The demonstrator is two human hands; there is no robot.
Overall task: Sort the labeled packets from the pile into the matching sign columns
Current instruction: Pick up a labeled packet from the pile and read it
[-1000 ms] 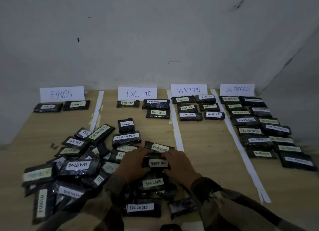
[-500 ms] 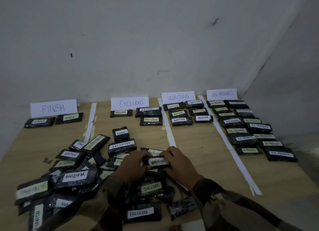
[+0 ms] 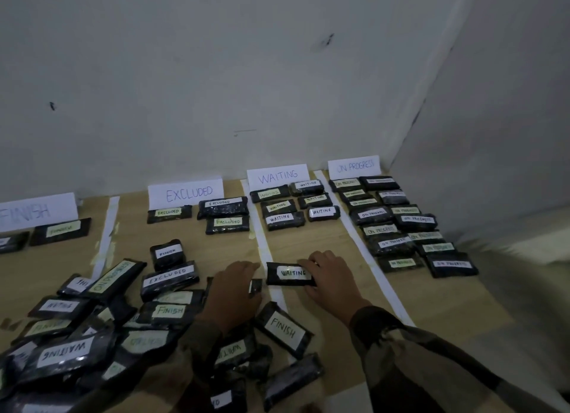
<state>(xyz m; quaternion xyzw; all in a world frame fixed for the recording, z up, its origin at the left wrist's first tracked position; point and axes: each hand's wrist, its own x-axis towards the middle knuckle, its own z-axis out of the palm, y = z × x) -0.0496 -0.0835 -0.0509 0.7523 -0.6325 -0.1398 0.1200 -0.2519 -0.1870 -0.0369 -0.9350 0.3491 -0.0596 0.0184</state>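
Dim counter (image 3: 324, 295), bare wall (image 3: 216, 73).
Gripped WAITING packet (image 3: 288, 273) in right fingers (image 3: 311, 263), bound for its sign (image 3: 277, 175); left fingers (image 3: 246, 266) loose on pile (image 3: 92, 335).

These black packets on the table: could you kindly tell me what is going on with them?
A person is sorting labelled packets under four signs. Their right hand grips a WAITING packet near the front of the column under the WAITING sign, where six packets already lie. Their left hand rests on the edge of the unsorted pile. The ON PROGRESS column is fullest; only two packets lie by the FINISH sign.
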